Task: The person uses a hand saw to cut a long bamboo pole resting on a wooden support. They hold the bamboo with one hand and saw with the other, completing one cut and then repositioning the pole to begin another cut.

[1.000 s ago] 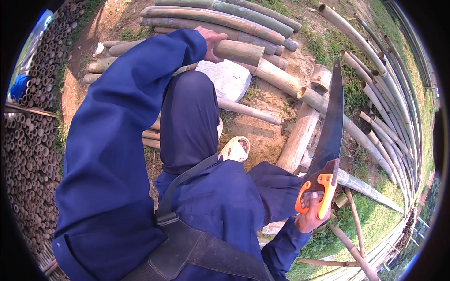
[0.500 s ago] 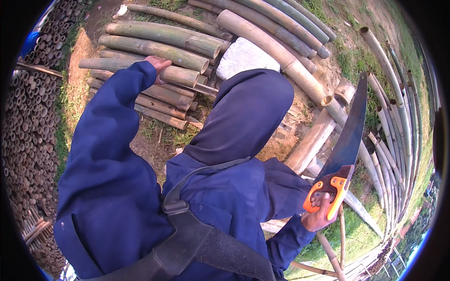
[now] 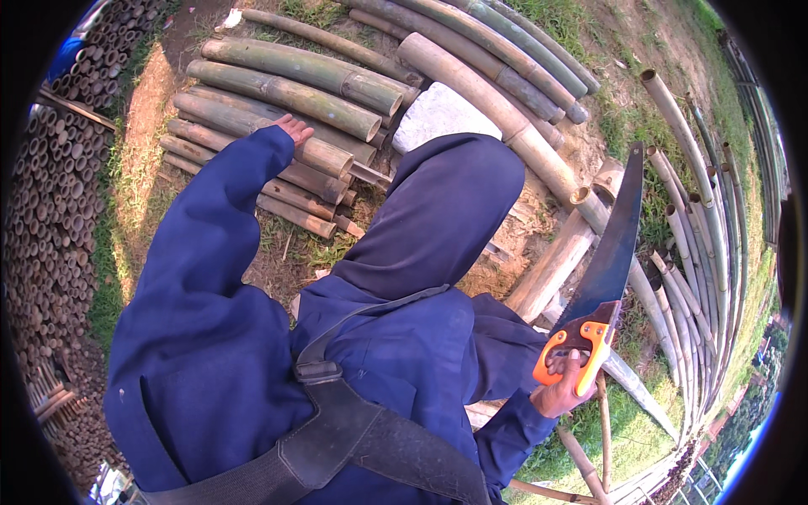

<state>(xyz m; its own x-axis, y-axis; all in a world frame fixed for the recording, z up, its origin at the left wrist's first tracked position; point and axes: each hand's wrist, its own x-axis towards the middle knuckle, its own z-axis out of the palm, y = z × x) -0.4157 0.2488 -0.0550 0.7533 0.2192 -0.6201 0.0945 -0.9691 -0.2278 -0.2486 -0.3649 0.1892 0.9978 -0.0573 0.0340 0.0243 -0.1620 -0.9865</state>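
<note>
My left hand (image 3: 296, 130) is over the pile of cut bamboo on the left, its fingers stretched out. It rests on or just above a bamboo piece (image 3: 328, 157) whose cut end points right; the sleeve hides part of the contact. Next to it lies a thicker greenish bamboo piece (image 3: 286, 94). At the right, my right hand (image 3: 562, 387) is wrapped round the orange and dark handle of a handsaw (image 3: 613, 244). The long dark blade points up and away, clear of the bamboo in my left hand's pile.
A whitish stone block (image 3: 442, 118) sits beyond my bent knee. Long bamboo poles (image 3: 497, 101) lie behind it, and a pale log (image 3: 551, 265) is beside my legs. More poles (image 3: 711, 227) lean at the right; many stacked bamboo ends (image 3: 59, 227) line the far left.
My left hand has loosened from the bamboo piece, which now lies on the pile, and its fingers have straightened. The saw has shifted slightly left with my right hand.
</note>
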